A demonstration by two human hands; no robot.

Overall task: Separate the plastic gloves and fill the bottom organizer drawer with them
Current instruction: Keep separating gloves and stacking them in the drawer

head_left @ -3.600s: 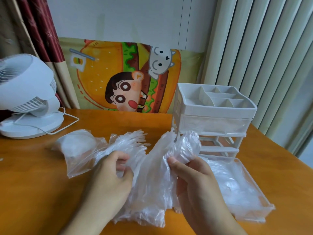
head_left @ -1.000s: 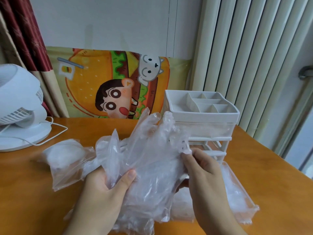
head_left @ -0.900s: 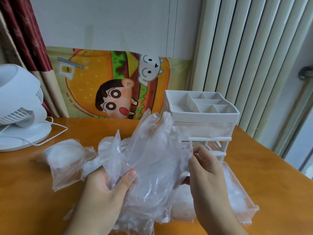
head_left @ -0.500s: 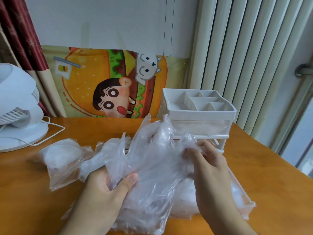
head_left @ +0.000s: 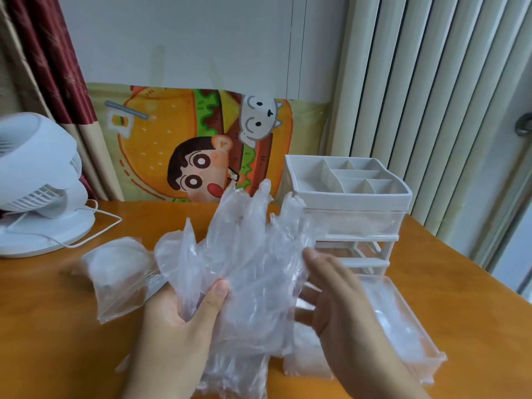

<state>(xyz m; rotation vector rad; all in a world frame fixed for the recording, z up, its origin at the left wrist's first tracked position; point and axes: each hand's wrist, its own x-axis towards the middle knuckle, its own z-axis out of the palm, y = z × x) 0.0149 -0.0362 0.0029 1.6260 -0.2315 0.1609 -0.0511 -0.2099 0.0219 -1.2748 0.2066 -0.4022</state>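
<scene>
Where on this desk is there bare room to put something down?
Bare wood shows right of the organizer and the pulled-out drawer, out to the table edge, at the near left corner below the plastic bag, and between fan and organizer. The middle is crowded: gloves, both hands.

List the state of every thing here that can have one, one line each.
left hand: grips the stack of plastic gloves, thumb on top
right hand: fingers spread beside the gloves, gripping nothing
plastic gloves: bunched, fingers pointing up, held above the table
bottom drawer: pulled out onto the table, gloves inside
organizer: upright, lower slots vacant
plastic bag: lying on the table
fan: cannot tell if running
</scene>
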